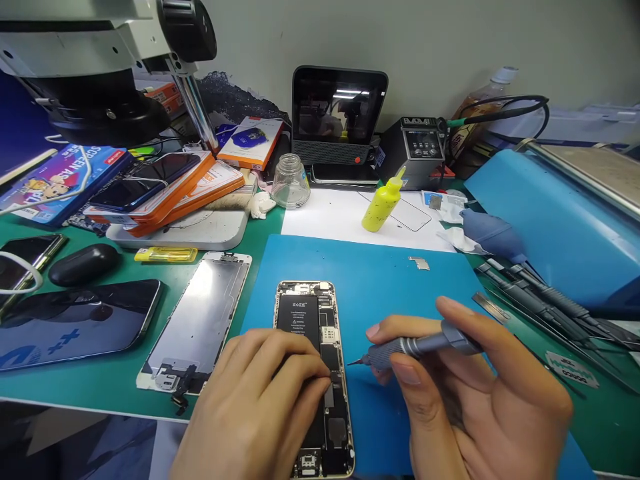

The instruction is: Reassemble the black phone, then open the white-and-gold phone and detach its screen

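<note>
An opened smartphone (327, 353) lies face up on the blue mat, its black battery (299, 313) and inner boards bare. My left hand (260, 400) rests across its lower half, covering part of the battery. Thumb and fingertips are pinched together beside the battery's right edge; anything between them is hidden. Right of the phone, my right hand (480, 393) grips a grey precision screwdriver (415, 348) between thumb and fingers. Its thin tip points left, just off the phone's right edge. A small metal shield plate (420, 263) lies higher up on the mat.
A detached screen assembly (195, 320) and a dark phone (80, 323) lie to the left. Above them hangs a microscope head (107, 100). A yellow bottle (383, 203) and a glass jar (291, 183) stand behind the mat. Tweezers (540, 293) and a blade (571, 369) lie at right.
</note>
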The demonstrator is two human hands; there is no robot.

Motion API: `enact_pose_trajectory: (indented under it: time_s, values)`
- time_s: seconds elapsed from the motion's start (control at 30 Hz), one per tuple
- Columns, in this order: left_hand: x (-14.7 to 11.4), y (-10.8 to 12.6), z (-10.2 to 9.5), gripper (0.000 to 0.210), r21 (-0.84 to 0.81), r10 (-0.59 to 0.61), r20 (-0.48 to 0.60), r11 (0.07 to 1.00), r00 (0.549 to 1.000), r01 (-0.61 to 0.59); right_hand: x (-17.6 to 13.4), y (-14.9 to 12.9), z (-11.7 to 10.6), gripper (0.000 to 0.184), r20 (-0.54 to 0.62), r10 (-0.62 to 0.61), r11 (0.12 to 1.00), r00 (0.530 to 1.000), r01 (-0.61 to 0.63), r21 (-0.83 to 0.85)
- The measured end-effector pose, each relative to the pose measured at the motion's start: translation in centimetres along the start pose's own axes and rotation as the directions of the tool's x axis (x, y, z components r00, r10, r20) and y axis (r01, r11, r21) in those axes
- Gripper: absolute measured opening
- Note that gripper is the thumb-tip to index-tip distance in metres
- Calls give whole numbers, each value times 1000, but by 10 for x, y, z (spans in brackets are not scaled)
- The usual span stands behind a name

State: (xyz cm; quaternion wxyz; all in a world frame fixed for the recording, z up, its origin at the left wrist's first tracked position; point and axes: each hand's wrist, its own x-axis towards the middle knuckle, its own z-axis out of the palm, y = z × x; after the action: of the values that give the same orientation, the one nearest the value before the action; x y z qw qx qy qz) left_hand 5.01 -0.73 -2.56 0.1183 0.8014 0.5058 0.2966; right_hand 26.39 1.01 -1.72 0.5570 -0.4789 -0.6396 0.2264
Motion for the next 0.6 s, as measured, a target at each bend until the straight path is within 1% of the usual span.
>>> enact_pose_trajectory:
  time_s: [0.13, 0.23, 0.3, 0.4, 0.43, 0.53, 0.6]
  values:
    - [2, -4, -4, 11, 55, 45, 105, 997, 993, -51, -2, -2, 3, 49, -26, 6, 1000, 1000, -6, -12]
    - [1, -4, -4, 14, 60, 62, 106, 996, 992, -68, 2, -3, 7, 42, -67, 22, 999, 998, -24, -32]
    - [-2, 1, -1, 16, 53, 40, 62, 998, 997, -43, 7, -4, 10, 45, -84, 21, 999, 996, -24, -38]
    - [-5, 11, 5, 19, 43, -47, -34, 998, 998, 49, 13, -5, 12, 46, -84, 10, 999, 996, -14, -40]
    - [-6, 15, 7, 20, 50, -60, -59, 997, 996, 63, 14, -5, 12, 46, -83, 7, 999, 997, -10, -41]
    - [-7, 21, 11, 19, 101, -21, -99, 994, 995, 31, 10, -4, 9, 42, -79, -2, 999, 997, -1, -41]
    - [-8, 21, 12, 19, 124, -5, -120, 992, 993, 20, 5, -4, 6, 37, -68, -13, 999, 998, 11, -34]
